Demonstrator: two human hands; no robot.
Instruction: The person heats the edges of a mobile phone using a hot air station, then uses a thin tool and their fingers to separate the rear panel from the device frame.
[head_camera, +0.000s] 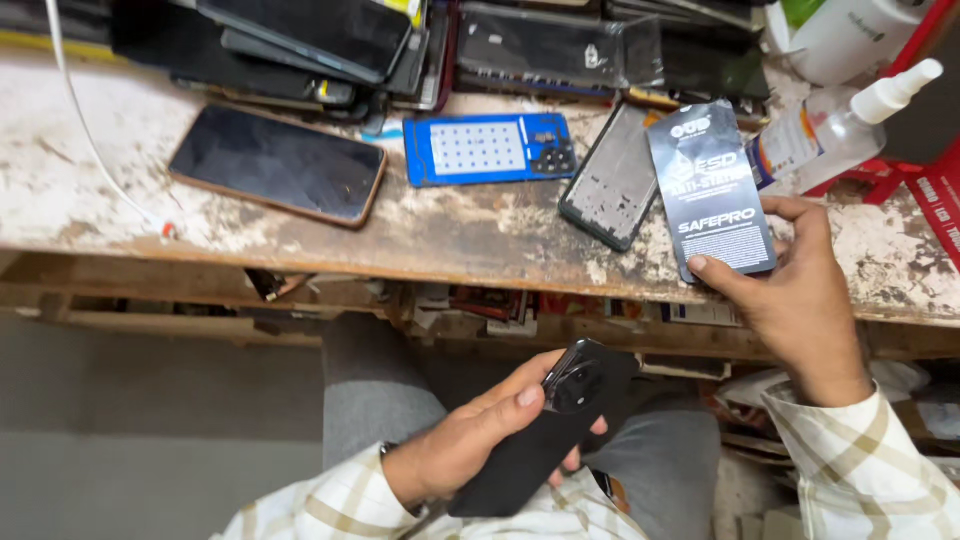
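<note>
The left hand (470, 445) closes around a black phone (545, 430) whose back looks matt and smooth, with a glossy round camera ring. The right hand (800, 290) pinches a dark packet (712, 190) of shiny, slick film that catches the light. The counter (450, 235) is worn wood, its pale coating chipped, rough and stained. On it, a phone with a copper-toned rim (278, 165) shows dusty, dull glass; a blue plastic sheet (488, 148) looks smooth; a grey phone frame (615, 178) looks matt. The spray bottle (845, 125) is clear, glossy plastic. The checked sleeves (870, 470) are soft woven cloth.
</note>
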